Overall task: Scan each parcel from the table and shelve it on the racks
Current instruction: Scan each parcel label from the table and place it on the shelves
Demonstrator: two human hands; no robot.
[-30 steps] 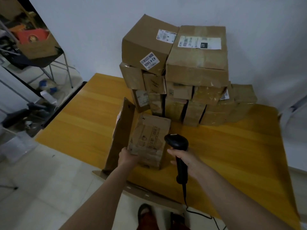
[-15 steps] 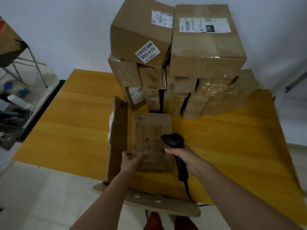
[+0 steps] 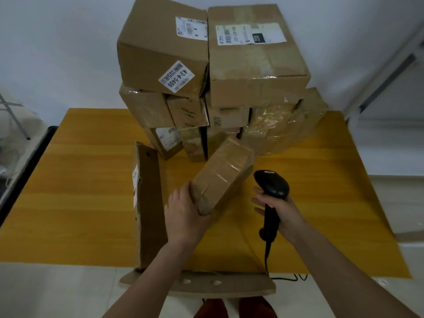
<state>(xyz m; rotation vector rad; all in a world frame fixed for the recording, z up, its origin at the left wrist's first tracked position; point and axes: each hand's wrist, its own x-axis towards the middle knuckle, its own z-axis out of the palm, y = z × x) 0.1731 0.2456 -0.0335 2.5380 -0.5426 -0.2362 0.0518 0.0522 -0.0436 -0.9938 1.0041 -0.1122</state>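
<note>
parcel (image 3: pixel 223 174): tilted up off the table (image 3: pixel 80 191), just in front of the stack (image 3: pixel 206 88); no label on the faces you see.
left hand (image 3: pixel 183 212): grips its near end.
right hand (image 3: pixel 278 208): wrapped round the scanner (image 3: pixel 271 187) handle, head beside the parcel.
step: you're hunting the barcode.
next: turn the label face toward the scanner, then fire.

Small taped brown parcel (image 3: pixel 223 174) tilted above yellow table (image 3: pixel 80 191), gripped at near end, w/ black scanner (image 3: pixel 271 191) upright just right of it, stacked parcels (image 3: pixel 218 76) behind.
</note>
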